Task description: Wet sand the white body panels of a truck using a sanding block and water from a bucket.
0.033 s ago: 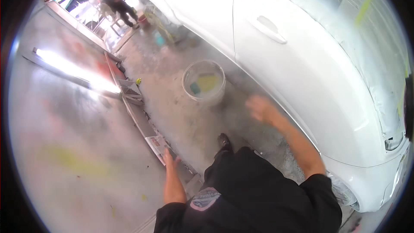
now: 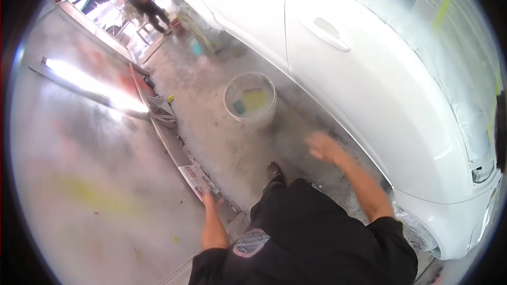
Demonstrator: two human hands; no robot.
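My right hand [image 2: 323, 148] hangs in the air beside the lower side of a white car [image 2: 369, 74], touching nothing that I can see. Its fingers are blurred but look loosely spread and empty. My left hand [image 2: 211, 199] is low on the left, by the base of the wall, near a small white and red panel [image 2: 196, 178]; its few visible fingers look apart, with nothing plainly in them. Ahead on the floor stands a whitish bucket [image 2: 259, 123], in which a yellow sponge-like piece [image 2: 255, 99] and a small green piece [image 2: 239, 107] show.
A paint-stained wall [image 2: 95, 163] with a lit tube lamp [image 2: 95, 85] runs along the left. A vented grey box [image 2: 160, 107] sits at its foot. Farther off, a person [image 2: 145, 5] in dark clothes stands near a red bucket [image 2: 176, 25]. Film covers the car's window [image 2: 449, 31].
My right hand has dropped slightly toward me and its fingers have curled a little. My left hand has shifted slightly down. The bucket and car stay in place.
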